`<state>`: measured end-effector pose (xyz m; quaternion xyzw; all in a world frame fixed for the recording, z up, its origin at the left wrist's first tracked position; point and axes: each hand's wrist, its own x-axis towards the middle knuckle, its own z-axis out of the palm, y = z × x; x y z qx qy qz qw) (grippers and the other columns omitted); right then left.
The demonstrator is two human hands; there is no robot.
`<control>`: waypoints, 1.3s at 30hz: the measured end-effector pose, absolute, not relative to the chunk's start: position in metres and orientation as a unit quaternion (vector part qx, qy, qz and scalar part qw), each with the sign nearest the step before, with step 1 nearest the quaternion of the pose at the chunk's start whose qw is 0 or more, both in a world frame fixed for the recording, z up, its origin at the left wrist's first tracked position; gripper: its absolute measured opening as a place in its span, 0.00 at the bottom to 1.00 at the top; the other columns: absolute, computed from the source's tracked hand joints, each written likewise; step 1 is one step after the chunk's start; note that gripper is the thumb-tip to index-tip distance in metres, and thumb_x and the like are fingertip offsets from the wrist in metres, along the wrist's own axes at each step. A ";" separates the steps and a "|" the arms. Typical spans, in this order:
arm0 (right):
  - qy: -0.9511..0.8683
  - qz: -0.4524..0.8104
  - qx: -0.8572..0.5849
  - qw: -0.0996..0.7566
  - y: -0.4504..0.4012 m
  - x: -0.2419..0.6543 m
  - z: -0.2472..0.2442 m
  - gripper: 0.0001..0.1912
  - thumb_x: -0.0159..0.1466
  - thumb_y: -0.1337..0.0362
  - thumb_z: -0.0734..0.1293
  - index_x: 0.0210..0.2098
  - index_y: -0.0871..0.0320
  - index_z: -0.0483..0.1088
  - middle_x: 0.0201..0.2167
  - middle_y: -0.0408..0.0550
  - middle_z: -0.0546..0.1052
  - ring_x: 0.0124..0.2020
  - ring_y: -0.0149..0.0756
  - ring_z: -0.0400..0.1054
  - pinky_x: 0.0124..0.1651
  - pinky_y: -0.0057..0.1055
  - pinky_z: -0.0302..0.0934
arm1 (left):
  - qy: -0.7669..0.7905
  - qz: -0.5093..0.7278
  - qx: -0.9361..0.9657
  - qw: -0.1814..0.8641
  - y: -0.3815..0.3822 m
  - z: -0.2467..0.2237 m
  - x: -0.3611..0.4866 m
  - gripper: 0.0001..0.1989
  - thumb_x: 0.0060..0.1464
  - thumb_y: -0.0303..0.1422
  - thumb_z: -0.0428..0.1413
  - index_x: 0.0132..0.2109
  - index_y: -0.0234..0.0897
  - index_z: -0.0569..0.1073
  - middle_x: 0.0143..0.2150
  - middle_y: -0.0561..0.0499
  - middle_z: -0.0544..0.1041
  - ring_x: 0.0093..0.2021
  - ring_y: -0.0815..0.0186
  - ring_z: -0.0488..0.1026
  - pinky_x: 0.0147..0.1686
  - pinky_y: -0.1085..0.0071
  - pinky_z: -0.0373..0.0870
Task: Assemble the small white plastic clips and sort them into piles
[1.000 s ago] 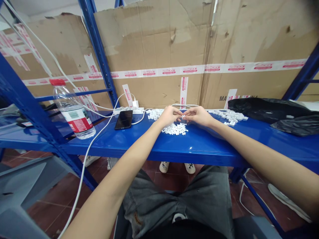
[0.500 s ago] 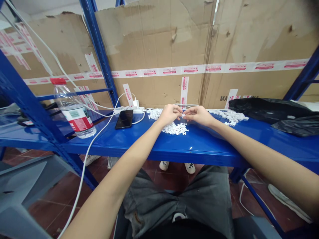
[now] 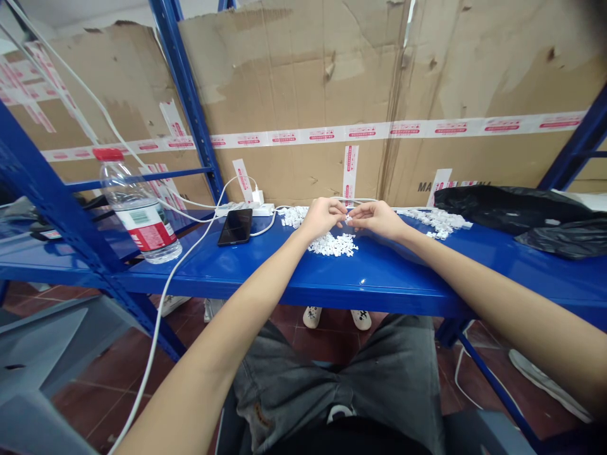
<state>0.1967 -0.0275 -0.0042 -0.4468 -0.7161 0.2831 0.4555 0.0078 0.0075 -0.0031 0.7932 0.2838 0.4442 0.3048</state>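
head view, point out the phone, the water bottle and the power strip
The phone (image 3: 236, 227), head view, middle of its dark screen.
The water bottle (image 3: 143, 226), head view, on its red and white label.
The power strip (image 3: 239, 210), head view, on its white casing.

Blue steel shelf (image 3: 379, 284) with white pieces (image 3: 331, 245), phone (image 3: 235, 227), bottle (image 3: 140, 215)

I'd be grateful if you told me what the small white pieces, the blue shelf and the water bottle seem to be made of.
The small white pieces look like matte moulded plastic, though they are too small to be sure. The blue shelf seems to be painted steel, glossy with light reflections. The water bottle looks like clear, thin plastic, since it is see-through.
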 end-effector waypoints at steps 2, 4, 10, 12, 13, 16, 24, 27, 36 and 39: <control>-0.718 0.282 -0.446 0.454 -0.027 0.197 -0.004 0.18 0.47 0.59 0.81 0.34 0.62 0.78 0.31 0.53 0.81 0.29 0.37 0.75 0.36 0.35 0.74 | 0.286 0.442 0.796 0.300 0.007 -0.003 0.007 0.04 0.52 0.19 0.59 0.36 0.28 0.77 0.28 0.46 0.79 0.26 0.67 0.78 0.28 0.72 0.72; -0.721 0.282 -0.444 0.452 -0.028 0.196 -0.004 0.18 0.47 0.59 0.81 0.34 0.62 0.78 0.31 0.53 0.81 0.29 0.38 0.76 0.36 0.36 0.75 | 0.286 0.437 0.800 0.295 0.007 -0.003 0.007 0.04 0.52 0.19 0.59 0.36 0.28 0.77 0.28 0.46 0.80 0.26 0.67 0.78 0.28 0.71 0.72; -0.725 0.279 -0.436 0.454 -0.031 0.195 -0.004 0.19 0.47 0.57 0.81 0.33 0.62 0.78 0.30 0.54 0.82 0.30 0.38 0.76 0.38 0.36 0.75 | 0.279 0.431 0.804 0.300 0.006 -0.003 0.006 0.04 0.52 0.20 0.60 0.36 0.27 0.78 0.28 0.43 0.80 0.27 0.65 0.78 0.29 0.70 0.73; -0.726 0.277 -0.434 0.455 -0.031 0.195 -0.003 0.20 0.47 0.56 0.81 0.33 0.62 0.78 0.31 0.54 0.82 0.30 0.39 0.76 0.38 0.37 0.75 | 0.278 0.432 0.804 0.300 0.006 -0.003 0.006 0.04 0.52 0.19 0.59 0.36 0.27 0.78 0.28 0.43 0.80 0.27 0.66 0.78 0.29 0.71 0.73; -0.727 0.277 -0.432 0.456 -0.031 0.195 -0.003 0.20 0.47 0.56 0.81 0.34 0.62 0.78 0.31 0.54 0.82 0.30 0.39 0.76 0.38 0.37 0.75 | 0.279 0.431 0.805 0.298 0.007 -0.003 0.006 0.04 0.52 0.19 0.60 0.36 0.27 0.78 0.28 0.43 0.81 0.27 0.66 0.78 0.29 0.71 0.73; -0.729 0.280 -0.425 0.458 -0.031 0.196 -0.003 0.22 0.47 0.55 0.81 0.35 0.63 0.78 0.32 0.55 0.82 0.30 0.39 0.77 0.38 0.37 0.74 | 0.277 0.431 0.807 0.294 0.009 -0.004 0.006 0.05 0.51 0.20 0.60 0.36 0.28 0.78 0.28 0.43 0.81 0.27 0.66 0.78 0.29 0.70 0.74; -0.726 0.284 -0.424 0.461 -0.032 0.195 -0.003 0.22 0.47 0.55 0.81 0.35 0.62 0.77 0.32 0.55 0.82 0.30 0.38 0.76 0.39 0.37 0.74 | 0.265 0.429 0.814 0.287 0.011 -0.005 0.005 0.06 0.50 0.20 0.59 0.36 0.29 0.80 0.30 0.42 0.81 0.28 0.65 0.78 0.31 0.69 0.75; -0.723 0.285 -0.425 0.465 -0.033 0.195 -0.003 0.22 0.46 0.55 0.81 0.34 0.62 0.77 0.31 0.54 0.82 0.30 0.38 0.76 0.38 0.37 0.74 | 0.267 0.429 0.814 0.285 0.010 -0.004 0.005 0.06 0.50 0.20 0.59 0.36 0.29 0.80 0.31 0.42 0.82 0.28 0.65 0.78 0.31 0.69 0.75; -0.687 0.310 -0.434 0.493 -0.033 0.196 0.001 0.20 0.47 0.58 0.82 0.34 0.63 0.78 0.28 0.52 0.81 0.29 0.37 0.75 0.38 0.36 0.73 | 0.264 0.425 0.840 0.208 0.004 -0.003 0.006 0.09 0.55 0.26 0.60 0.43 0.32 0.81 0.39 0.43 0.82 0.27 0.68 0.76 0.30 0.70 0.72; -0.656 0.337 -0.429 0.522 -0.032 0.196 0.001 0.19 0.47 0.59 0.82 0.34 0.63 0.78 0.26 0.51 0.80 0.29 0.36 0.74 0.37 0.35 0.73 | 0.254 0.417 0.859 0.154 0.001 -0.002 0.006 0.12 0.55 0.25 0.59 0.47 0.34 0.81 0.41 0.45 0.83 0.28 0.69 0.75 0.32 0.70 0.72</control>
